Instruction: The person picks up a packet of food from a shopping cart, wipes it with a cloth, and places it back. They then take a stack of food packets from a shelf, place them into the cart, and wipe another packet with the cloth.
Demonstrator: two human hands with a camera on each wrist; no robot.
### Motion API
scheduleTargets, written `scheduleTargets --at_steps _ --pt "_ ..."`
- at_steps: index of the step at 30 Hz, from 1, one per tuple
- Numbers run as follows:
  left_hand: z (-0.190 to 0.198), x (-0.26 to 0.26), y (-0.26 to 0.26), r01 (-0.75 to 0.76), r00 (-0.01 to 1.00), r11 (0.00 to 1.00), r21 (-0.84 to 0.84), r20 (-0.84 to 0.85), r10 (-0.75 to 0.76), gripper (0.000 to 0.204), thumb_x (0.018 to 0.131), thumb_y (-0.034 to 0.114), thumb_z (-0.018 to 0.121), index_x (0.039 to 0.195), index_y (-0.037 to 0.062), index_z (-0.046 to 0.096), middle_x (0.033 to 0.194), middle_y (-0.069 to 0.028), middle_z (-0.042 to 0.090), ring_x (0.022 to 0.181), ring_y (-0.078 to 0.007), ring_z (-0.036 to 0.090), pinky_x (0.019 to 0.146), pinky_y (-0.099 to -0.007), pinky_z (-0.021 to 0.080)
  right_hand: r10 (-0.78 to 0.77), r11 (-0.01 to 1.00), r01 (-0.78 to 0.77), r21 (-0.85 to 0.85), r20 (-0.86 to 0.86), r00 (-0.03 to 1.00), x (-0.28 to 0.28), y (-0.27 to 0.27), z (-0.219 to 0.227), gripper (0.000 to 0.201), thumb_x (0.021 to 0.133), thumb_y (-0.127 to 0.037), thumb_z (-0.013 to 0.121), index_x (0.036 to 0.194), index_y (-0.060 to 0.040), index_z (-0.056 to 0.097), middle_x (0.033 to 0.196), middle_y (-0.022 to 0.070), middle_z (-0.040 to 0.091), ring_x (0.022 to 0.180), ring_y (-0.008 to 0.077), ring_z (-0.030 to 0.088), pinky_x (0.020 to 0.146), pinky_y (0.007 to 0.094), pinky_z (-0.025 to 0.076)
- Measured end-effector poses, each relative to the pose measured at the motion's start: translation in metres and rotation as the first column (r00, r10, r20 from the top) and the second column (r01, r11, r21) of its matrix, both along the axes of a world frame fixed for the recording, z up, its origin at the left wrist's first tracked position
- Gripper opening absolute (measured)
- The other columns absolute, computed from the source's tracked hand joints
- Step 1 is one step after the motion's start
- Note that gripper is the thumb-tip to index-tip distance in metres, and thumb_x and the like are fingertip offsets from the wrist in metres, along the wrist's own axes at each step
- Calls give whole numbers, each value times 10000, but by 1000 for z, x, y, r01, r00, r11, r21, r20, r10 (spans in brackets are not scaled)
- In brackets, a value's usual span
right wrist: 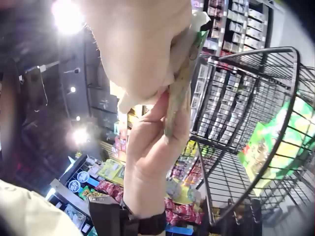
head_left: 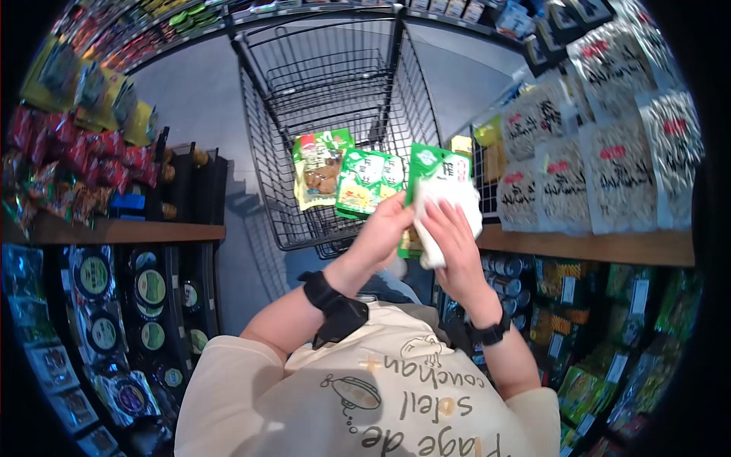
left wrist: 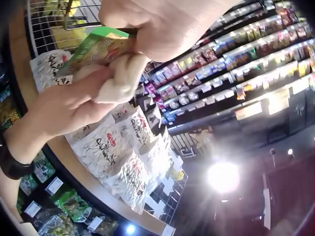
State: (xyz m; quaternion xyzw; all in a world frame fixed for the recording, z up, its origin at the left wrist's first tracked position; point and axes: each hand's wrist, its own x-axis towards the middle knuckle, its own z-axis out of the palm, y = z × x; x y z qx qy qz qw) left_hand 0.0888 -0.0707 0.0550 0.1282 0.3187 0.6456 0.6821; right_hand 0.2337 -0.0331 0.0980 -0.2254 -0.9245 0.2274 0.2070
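My left hand (head_left: 381, 228) pinches the left edge of a green food packet (head_left: 426, 158), upright in front of my chest near the cart's handle end. A white cloth (head_left: 469, 204) covers much of the packet's face. Over that cloth lies my right hand (head_left: 452, 245), its fingers spread across it. The left wrist view shows the cloth (left wrist: 120, 81) bunched between the right hand's (left wrist: 74, 101) thumb and fingers, against the packet (left wrist: 98, 49). From the right wrist, the packet (right wrist: 179, 96) appears edge-on, its lower end gripped by the left hand (right wrist: 155, 145).
A black wire shopping cart (head_left: 304, 236) stands ahead, holding green packets (head_left: 369, 183) and a yellow-green snack bag (head_left: 324, 171). Shelves flank me: red snack packs (head_left: 91, 148) at left, bags of white dried goods (head_left: 563, 179) at right. Both wooden shelf edges (head_left: 145, 231) come near my arms.
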Motion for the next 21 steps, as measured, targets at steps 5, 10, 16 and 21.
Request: scheduleTargets --at_steps 5,10,16,21 --pt "-10 8 9 73 980 996 56 -187 -62 233 903 109 427 1097 -3 491 1009 -51 571 902 -97 546 784 -247 450 -351 840 236 -488 -157 923 40 -12 -31 297 857 -75 452 1140 11 475 1235 169 452 1164 264 422 982 373 307" --pt "-10 21 8 252 869 965 70 -455 -194 254 899 141 440 1102 0 498 966 -27 576 862 -71 532 747 -230 439 -858 239 -178 -955 -293 421 69 21 -33 350 919 -201 386 1215 -14 368 1180 119 466 1068 205 479 909 361 384" --pt "-10 27 12 -6 715 994 109 -695 80 342 826 194 592 1093 15 475 919 -42 585 814 -93 535 715 -261 443 -774 405 -102 -909 -400 490 50 3 -19 365 924 -238 382 1219 -24 360 1184 116 458 1094 225 461 938 387 357" --pt "-9 24 11 -134 756 989 -61 -651 63 217 836 111 502 1020 25 426 829 -104 564 744 -170 551 663 -317 453 -685 403 -2 -915 -303 662 13 -14 -14 340 888 -136 474 1201 -16 418 1118 66 514 990 142 499 861 294 399"
